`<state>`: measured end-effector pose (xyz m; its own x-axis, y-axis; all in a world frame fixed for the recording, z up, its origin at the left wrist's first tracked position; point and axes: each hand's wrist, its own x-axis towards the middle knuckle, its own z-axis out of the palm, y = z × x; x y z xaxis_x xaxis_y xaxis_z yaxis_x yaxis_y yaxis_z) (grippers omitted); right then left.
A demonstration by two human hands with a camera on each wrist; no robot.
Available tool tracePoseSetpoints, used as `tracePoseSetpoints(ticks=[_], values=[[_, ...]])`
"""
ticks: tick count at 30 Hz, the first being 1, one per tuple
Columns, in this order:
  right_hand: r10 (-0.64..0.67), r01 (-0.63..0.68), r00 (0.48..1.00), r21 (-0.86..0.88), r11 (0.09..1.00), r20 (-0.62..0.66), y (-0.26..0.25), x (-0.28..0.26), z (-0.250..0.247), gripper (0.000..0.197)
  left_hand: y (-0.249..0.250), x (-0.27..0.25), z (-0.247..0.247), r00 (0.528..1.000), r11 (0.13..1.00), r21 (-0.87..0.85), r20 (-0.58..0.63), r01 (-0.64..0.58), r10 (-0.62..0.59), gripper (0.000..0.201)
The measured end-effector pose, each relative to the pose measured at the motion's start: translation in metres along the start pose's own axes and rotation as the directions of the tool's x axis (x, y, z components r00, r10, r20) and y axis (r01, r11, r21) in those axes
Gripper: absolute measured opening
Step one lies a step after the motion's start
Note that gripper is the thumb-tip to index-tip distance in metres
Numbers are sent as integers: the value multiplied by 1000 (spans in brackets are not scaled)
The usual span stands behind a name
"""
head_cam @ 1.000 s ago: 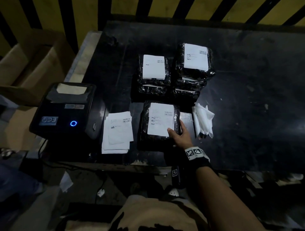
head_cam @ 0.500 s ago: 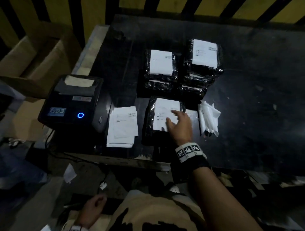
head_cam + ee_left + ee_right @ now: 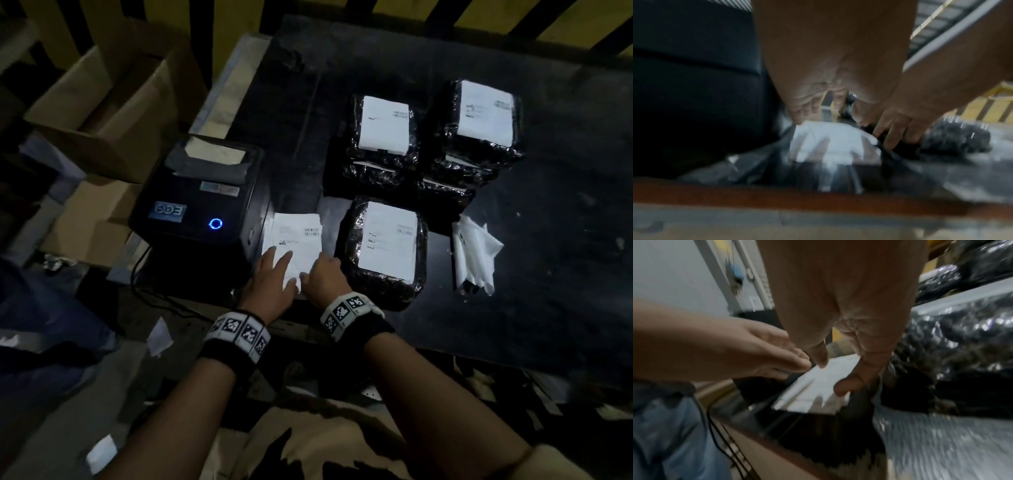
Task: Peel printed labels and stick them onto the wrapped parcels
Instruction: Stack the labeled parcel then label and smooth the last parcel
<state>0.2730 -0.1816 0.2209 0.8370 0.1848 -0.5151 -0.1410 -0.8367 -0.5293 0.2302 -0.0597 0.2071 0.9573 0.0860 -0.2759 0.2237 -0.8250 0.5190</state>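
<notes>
White labels lie stacked on the black table, between the printer and the near parcel. I see my left hand flat on the stack, fingers straight and spread. My right hand sits at the stack's near right corner, thumb and curled fingers at the edge; whether it actually grasps a label I cannot tell. The near parcel wears a label, as do the two stacks behind it. Peeled backings lie right of the near parcel.
</notes>
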Motion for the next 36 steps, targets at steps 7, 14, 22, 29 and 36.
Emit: tracePoseSetpoints(ticks=[7, 14, 22, 29, 36], values=[[97, -77, 987, 151, 986, -129, -6, 8, -5, 37, -10, 12, 3, 999, 996, 88, 34, 19, -22, 53], [128, -57, 965, 296, 954, -228, -11, 4, -19, 27, -18, 19, 6, 999, 998, 66, -35, -12, 15, 64], [78, 87, 916, 384, 919, -394, 4, -15, -65, 25, -7, 16, -6, 999, 1000, -7, 37, 17, -17, 70], [67, 203, 897, 543, 815, -436, 29, -20, -97, 22, 57, 19, -37, 962, 949, -173, -113, -265, 249, 54], [41, 230, 959, 858, 460, -279, 36, -33, -131, 20, 131, 31, -43, 902, 842, -325, -159, -431, 401, 40]])
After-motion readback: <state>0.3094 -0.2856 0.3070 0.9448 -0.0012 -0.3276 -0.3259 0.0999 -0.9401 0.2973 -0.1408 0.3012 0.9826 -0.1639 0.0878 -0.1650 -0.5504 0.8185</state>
